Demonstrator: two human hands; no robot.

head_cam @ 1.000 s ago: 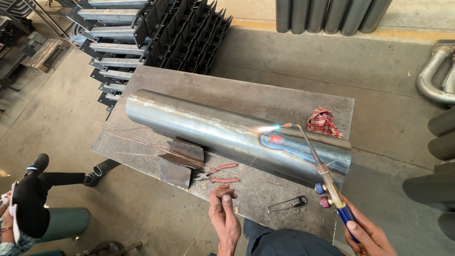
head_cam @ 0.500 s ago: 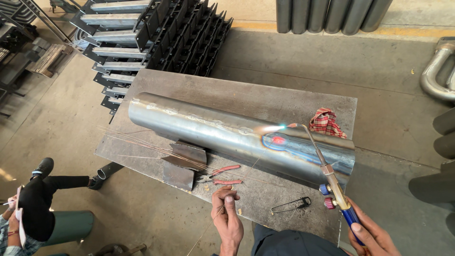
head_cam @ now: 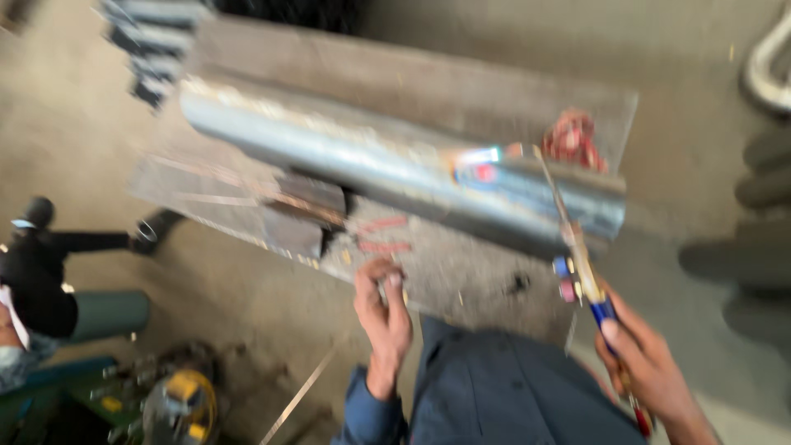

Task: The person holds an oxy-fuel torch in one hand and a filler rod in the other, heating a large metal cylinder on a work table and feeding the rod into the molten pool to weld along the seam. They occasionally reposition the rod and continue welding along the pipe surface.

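Motion blur is smearing the whole view compared with half a second ago, and the camera is sitting closer and lower now, so don't expect fine detail. Far left, another person in dark clothes [head_cam: 37, 272] is crouching on the floor, with a yellow-capped bit of gear [head_cam: 183, 395] below them. No packages or labels readable anywhere.

Moving right, the left hand [head_cam: 384, 313] is resting at the near edge of the steel tabletop [head_cam: 461, 280], fingers curled around something thin, can't tell what exactly. The long steel pipe [head_cam: 395, 169] is lying across the tabletop, same spot as before.

Further right, the right hand [head_cam: 647, 358] is gripping the blue handle of the torch [head_cam: 577, 247], fully clenched, with the flame tip [head_cam: 478, 155] licking the pipe's top near a glowing red patch [head_cam: 486, 173]. A red rag [head_cam: 573, 138] is sitting behind the pipe.
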